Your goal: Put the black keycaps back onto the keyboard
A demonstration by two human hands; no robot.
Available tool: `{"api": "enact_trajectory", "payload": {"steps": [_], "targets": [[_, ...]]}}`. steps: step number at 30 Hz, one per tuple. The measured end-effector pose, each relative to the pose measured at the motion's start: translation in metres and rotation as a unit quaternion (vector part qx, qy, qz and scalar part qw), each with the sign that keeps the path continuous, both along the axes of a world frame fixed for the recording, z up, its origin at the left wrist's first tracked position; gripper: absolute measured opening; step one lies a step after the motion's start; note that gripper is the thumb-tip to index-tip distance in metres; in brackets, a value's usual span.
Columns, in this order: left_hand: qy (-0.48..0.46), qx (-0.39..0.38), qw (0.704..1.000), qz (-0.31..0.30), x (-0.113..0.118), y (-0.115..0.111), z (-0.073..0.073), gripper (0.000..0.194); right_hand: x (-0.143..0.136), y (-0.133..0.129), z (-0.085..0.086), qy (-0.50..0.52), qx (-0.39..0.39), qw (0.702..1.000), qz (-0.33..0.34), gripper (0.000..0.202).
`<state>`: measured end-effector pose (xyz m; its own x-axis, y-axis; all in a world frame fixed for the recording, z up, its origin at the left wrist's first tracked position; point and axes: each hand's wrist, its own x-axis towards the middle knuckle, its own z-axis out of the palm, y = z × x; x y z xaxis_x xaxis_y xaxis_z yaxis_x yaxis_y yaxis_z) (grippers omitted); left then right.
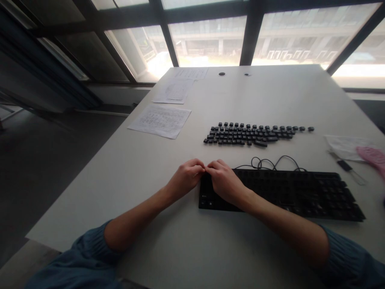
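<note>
A black keyboard [288, 188] lies on the white table, with many of its keycaps off and a few still in place at its lower left corner and right end. My left hand [189, 172] and my right hand [222, 176] meet at the keyboard's upper left corner, fingertips pinched together and nearly touching. Whatever sits between the fingers is hidden or too small to name. My right wrist crosses over the left part of the keyboard. Beyond it, loose black keycaps [240, 136] stand in several rows.
Printed paper sheets [162, 119] lie along the table's left side. At the right are a small wire-ended tool [344, 165], a white sheet [343, 146] and a pink item [371, 155]. The keyboard's cable [264, 160] loops behind it. Windows stand beyond the far edge.
</note>
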<state>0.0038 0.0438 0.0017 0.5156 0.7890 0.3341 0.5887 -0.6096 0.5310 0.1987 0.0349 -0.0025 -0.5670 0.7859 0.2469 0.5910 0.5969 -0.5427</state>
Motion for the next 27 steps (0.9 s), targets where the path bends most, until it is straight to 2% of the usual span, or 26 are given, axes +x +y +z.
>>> {"api": "enact_trajectory", "payload": {"steps": [7, 12, 15, 18, 21, 24, 27], "targets": [[-0.030, -0.038, 0.999, 0.007, -0.001, 0.001, 0.000, 0.013, -0.002, 0.000, 0.002, -0.001, 0.003, 1.000, -0.009, 0.030], [-0.066, -0.046, 0.996, 0.024, 0.003, 0.000, -0.002, 0.008, 0.001, -0.007, 0.027, -0.035, -0.007, 0.998, -0.058, 0.022], [-0.084, -0.034, 0.995, 0.040, 0.003, 0.000, -0.005, 0.011, 0.010, 0.000, 0.045, -0.068, 0.001, 0.995, -0.080, 0.017], [-0.100, -0.018, 0.993, 0.051, -0.001, 0.004, 0.000, 0.013, 0.028, 0.027, 0.054, -0.088, 0.019, 0.990, -0.109, 0.015], [-0.099, 0.002, 0.992, 0.072, -0.005, 0.018, 0.014, 0.016, 0.048, 0.070, 0.053, -0.101, 0.034, 0.982, -0.154, 0.018], [-0.075, 0.028, 0.994, 0.077, -0.003, 0.049, 0.032, 0.021, 0.064, 0.114, 0.047, -0.118, 0.029, 0.972, -0.201, 0.017], [-0.053, 0.037, 0.995, 0.070, 0.011, 0.097, 0.042, 0.021, 0.067, 0.149, 0.039, -0.133, 0.042, 0.964, -0.228, 0.019]]}}
